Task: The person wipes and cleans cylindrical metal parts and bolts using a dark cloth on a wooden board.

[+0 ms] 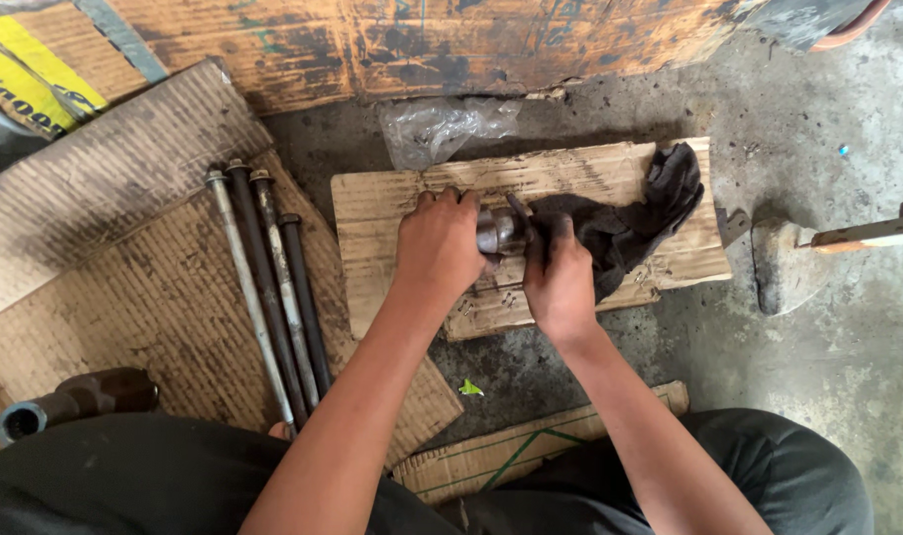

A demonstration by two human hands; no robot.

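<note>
Steel part (pixel 499 232), small, grey, round: held over cardboard sheet (pixel 392 213), mid-scene. Left hand (pixel 438 243) clamped round its left end, steadying it. Right hand (pixel 559 279) pinched on dark rag (pixel 625 223), pressed to part's right side; rag trails right across sheet. Sheet keeps work off concrete floor (pixel 828 327).
Edges/room: four long bolts (pixel 273 287) lie parallel left, well apart. Wooden board (pixel 422 45) behind; plastic bag (pixel 442 127) near. Open floor to right.

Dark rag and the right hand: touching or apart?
Touching. The head view shows the right hand lying on the near edge of the dark rag, fingers pressing it against the small metal part that the left hand holds.
</note>
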